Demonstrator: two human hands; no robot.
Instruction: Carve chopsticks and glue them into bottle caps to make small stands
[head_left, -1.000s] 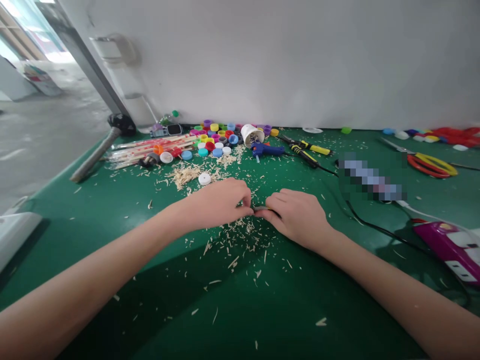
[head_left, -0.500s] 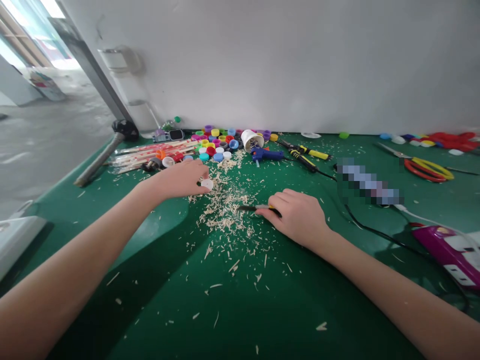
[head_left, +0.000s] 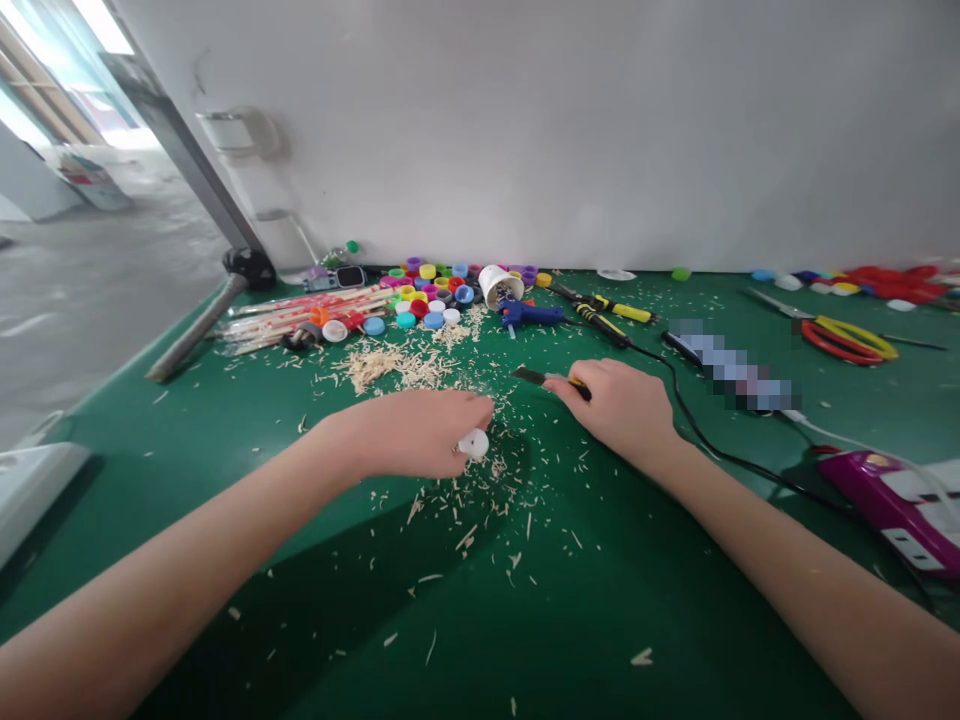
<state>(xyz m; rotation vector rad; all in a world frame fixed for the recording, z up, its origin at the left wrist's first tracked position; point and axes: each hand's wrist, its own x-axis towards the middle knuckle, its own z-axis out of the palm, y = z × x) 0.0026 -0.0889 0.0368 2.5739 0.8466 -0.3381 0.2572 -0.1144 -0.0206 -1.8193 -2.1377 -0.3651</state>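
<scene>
White cap point(head_left: 473, 443) sits pinched in the fingers of my left hand point(head_left: 409, 432), above the scattered wood shavings point(head_left: 496, 472) on the green worktop point(head_left: 585, 620); whether it touches the surface I cannot tell. My right hand point(head_left: 626, 400) has its fingers wrapped round a craft knife point(head_left: 531, 376), dark blade pointing left, apart from the cap. Beyond my left hand lies a paler heap of shavings point(head_left: 375, 365), and behind that a crowd of coloured caps point(head_left: 406, 320) beside a tipped white cup point(head_left: 491, 274). Just before the cup rests a blue glue gun point(head_left: 534, 313), with yellow-and-black pliers point(head_left: 602, 326) to its right, and farther right are scissors point(head_left: 851, 331) with red and yellow handles
</scene>
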